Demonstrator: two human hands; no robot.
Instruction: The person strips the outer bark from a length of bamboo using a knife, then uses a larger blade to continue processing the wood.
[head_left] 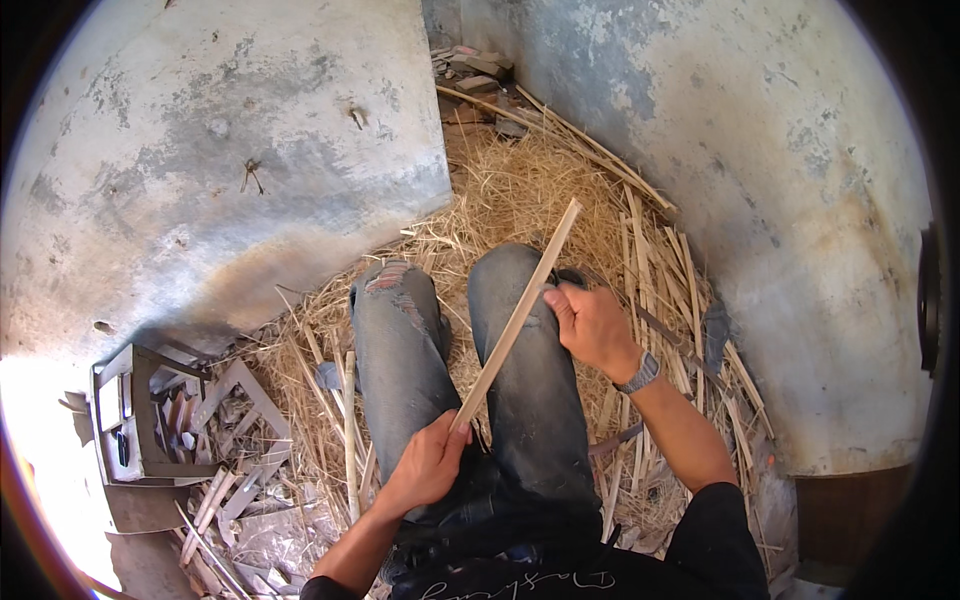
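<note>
A long, flat, pale strip of split bamboo or wood [520, 322] slants across my lap, its far end up and to the right beyond my knees. Its near end is gripped by my left hand [432, 458], fingers closed round it between my thighs. My right hand [597, 328] is closed in a fist at the outer side of my right knee, the thumb against the strip's edge. A dark bit [570, 276] shows beside that fist, partly hidden; whether it is a tool in the hand I cannot make out. A watch [640, 372] sits on my right wrist.
Fine shavings [525, 185] cover the floor ahead. Many pale strips [655, 265] lie along the right wall [780, 200]. A worn wall [270, 130] stands at left. A small wooden frame [150, 468] and scrap wood [250, 420] are at lower left, rubble [470, 70] far ahead.
</note>
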